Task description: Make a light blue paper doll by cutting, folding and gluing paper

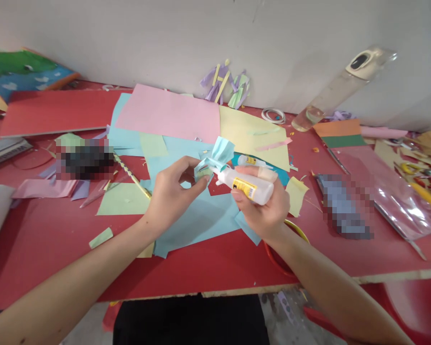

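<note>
My left hand (177, 189) pinches a small folded light-blue paper piece (221, 151) between thumb and fingers, above the middle of the table. My right hand (264, 206) is wrapped round a white glue bottle (253, 186) with a yellow label, tilted so its nozzle points left. The nozzle tip is at the folded paper; whether glue is coming out I cannot tell. Under both hands lies a blue paper sheet (197, 220). A second glue bottle (250, 161) rests on the table just behind my right hand.
Pink (168, 112) and yellow sheets (249, 132) lie toward the wall, where paper figures (219, 82) lean. A clear water bottle (335, 93) stands at the back right. A gold pencil (132, 177) lies left, a plastic folder (395, 191) right. The red table's front edge (187, 295) is near.
</note>
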### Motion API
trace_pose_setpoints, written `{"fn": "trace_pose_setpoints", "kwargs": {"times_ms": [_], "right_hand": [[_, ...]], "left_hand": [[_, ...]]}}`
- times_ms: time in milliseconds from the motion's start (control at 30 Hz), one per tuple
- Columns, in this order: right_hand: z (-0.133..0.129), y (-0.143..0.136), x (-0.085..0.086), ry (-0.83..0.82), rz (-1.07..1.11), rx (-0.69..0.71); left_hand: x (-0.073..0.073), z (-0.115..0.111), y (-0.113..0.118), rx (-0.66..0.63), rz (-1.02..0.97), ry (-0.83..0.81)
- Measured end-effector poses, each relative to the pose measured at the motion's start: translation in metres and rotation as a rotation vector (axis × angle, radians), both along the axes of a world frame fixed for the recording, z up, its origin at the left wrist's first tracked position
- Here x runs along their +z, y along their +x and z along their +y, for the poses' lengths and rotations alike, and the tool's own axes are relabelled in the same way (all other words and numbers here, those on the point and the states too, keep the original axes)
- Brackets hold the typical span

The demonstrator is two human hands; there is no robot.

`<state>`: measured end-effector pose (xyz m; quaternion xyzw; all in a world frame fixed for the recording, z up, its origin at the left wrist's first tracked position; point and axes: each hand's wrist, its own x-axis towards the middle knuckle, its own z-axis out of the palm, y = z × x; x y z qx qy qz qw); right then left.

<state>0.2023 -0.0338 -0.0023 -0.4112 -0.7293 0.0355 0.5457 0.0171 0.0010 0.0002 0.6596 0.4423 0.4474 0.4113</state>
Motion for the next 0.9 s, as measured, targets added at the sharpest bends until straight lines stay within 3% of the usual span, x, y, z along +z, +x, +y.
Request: {"fn": "trace_pose_setpoints", "kwargs": {"times_ms": [533, 633, 767, 900], "right_hand": [[-0.001, 0.001, -0.003, -0.029, 0.023, 0.025], [0.001, 0.003, -0.008, 0.032, 0.175, 0.034], [0.015, 0.005, -0.01, 0.103, 0.456, -0.055], [0.027, 0.004, -0.005, 0.008, 0.422, -0.046]], "left_hand": [[0.001, 0.001, 0.0, 0.006, -0.012, 0.001], [0.002, 0.003, 0.0, -0.009, -0.054, -0.036], [0.002, 0.004, -0.001, -0.024, -0.109, -0.128], [0.002, 0.006, -0.001, -0.105, -0.175, -0.242]]}}
